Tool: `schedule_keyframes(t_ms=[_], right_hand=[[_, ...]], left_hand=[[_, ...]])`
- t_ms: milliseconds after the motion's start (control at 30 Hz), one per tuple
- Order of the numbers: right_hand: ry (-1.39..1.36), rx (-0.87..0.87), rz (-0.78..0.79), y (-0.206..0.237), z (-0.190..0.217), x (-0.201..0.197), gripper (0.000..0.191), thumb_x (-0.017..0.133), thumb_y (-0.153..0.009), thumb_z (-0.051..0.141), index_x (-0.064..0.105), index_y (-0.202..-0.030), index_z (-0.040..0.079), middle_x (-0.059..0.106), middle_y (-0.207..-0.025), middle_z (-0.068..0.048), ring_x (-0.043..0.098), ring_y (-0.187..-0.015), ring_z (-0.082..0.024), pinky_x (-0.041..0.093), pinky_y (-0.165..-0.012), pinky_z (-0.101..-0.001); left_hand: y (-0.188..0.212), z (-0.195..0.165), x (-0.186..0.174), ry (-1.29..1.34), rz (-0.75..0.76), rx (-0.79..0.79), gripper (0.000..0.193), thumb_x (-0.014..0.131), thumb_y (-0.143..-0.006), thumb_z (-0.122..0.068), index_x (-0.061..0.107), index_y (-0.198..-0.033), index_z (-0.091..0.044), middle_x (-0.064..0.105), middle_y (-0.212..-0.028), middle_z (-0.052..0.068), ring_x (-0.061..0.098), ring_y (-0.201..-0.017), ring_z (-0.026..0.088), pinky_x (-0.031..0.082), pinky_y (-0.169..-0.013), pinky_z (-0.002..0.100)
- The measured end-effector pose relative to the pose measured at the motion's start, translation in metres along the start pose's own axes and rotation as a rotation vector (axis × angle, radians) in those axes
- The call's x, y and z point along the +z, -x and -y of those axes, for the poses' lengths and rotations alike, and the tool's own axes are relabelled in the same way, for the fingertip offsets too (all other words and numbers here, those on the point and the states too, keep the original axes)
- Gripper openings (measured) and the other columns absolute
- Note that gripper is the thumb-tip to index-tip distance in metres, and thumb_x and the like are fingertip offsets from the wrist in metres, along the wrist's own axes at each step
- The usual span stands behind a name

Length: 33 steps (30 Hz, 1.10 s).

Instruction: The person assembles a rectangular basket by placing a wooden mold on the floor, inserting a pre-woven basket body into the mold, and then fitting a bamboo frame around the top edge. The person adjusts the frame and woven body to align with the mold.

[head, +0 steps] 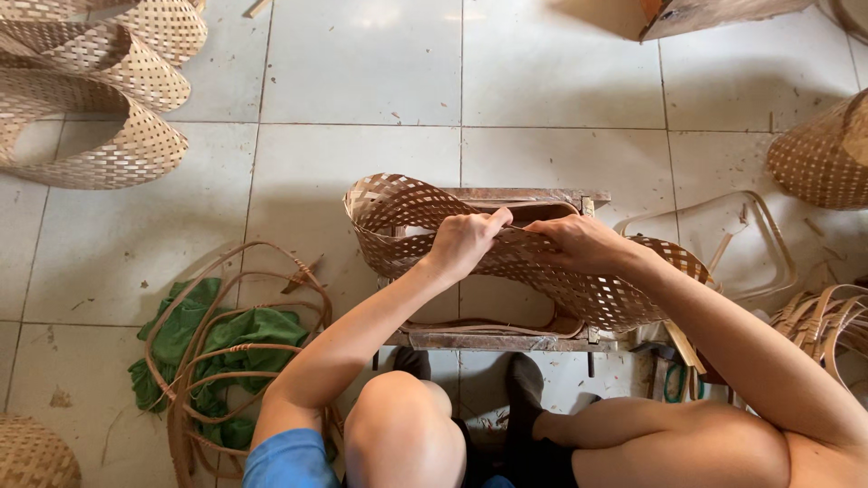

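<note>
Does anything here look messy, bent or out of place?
The woven band that the left hand and right hand grip sags twisted over the wooden frame, not yet round. A green cloth lies crumpled under loose cane hoops, and splinters litter the tiled floor.

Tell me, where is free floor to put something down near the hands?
Bare tiles lie beyond the woven band both hands grip, and left of it, before the stacked bands. Crowded: rattan hoops on green cloth at left, hoops at right.
</note>
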State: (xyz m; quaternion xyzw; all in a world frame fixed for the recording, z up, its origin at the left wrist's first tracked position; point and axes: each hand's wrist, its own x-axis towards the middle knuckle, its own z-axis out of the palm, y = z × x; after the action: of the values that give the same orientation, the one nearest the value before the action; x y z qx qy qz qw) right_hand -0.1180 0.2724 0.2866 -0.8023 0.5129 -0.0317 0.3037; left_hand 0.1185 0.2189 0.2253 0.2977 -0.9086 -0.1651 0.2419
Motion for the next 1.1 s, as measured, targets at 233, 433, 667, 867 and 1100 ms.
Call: schedule_keyframes(t_ms=[233, 433, 667, 867, 1100], right_hand=[[0.026, 0.008, -0.011, 0.000, -0.005, 0.003, 0.046, 0.073, -0.086, 0.024, 0.063, -0.129, 0.010, 0.077, -0.103, -0.012, 0.074, -0.089, -0.031, 0.058, -0.078, -0.0454], [0.051, 0.155, -0.030, -0.003, -0.006, 0.011, 0.034, 0.069, -0.091, 0.024, 0.071, -0.123, 0.014, 0.078, -0.091, -0.011, 0.075, -0.076, -0.029, 0.059, -0.074, -0.0434], [0.188, 0.070, -0.176, 0.007, 0.024, -0.028, 0.037, 0.067, -0.086, 0.020, 0.074, -0.122, 0.025, 0.078, -0.090, -0.009, 0.074, -0.070, -0.029, 0.060, -0.063, -0.0435], [0.190, 0.079, -0.149, -0.009, 0.084, -0.005, 0.027, 0.061, -0.099, 0.029, 0.072, -0.124, 0.031, 0.078, -0.088, -0.006, 0.071, -0.060, -0.029, 0.057, -0.053, -0.0438], [0.032, -0.191, -0.395, -0.038, 0.082, 0.056, 0.035, 0.063, -0.097, 0.019, 0.071, -0.131, 0.024, 0.078, -0.104, -0.008, 0.075, -0.073, -0.027, 0.059, -0.058, -0.0390]], left_hand=[[0.000, 0.004, 0.005, -0.018, 0.010, 0.007, 0.026, 0.073, -0.085, -0.002, 0.064, -0.108, -0.009, 0.071, -0.066, 0.006, 0.070, -0.057, 0.016, 0.056, -0.050, 0.029], [-0.003, 0.000, 0.012, -0.066, 0.030, -0.007, 0.023, 0.070, -0.093, 0.004, 0.068, -0.112, -0.009, 0.071, -0.067, 0.004, 0.065, -0.052, 0.010, 0.054, -0.044, 0.024], [0.060, 0.014, -0.106, -0.017, -0.544, -0.184, 0.061, 0.082, -0.092, -0.024, 0.048, -0.140, -0.011, 0.061, -0.128, 0.019, 0.063, -0.113, 0.030, 0.059, -0.089, 0.037], [0.150, 0.037, -0.194, 0.908, -0.412, -0.737, 0.100, 0.025, -0.094, -0.080, 0.006, -0.167, -0.015, 0.009, -0.175, 0.016, 0.012, -0.162, 0.035, 0.015, -0.122, 0.066], [0.205, 0.021, -0.203, 0.743, -0.358, -0.961, 0.085, 0.018, -0.093, -0.074, 0.014, -0.163, -0.027, 0.008, -0.174, 0.009, 0.016, -0.157, 0.035, 0.033, -0.107, 0.074]])
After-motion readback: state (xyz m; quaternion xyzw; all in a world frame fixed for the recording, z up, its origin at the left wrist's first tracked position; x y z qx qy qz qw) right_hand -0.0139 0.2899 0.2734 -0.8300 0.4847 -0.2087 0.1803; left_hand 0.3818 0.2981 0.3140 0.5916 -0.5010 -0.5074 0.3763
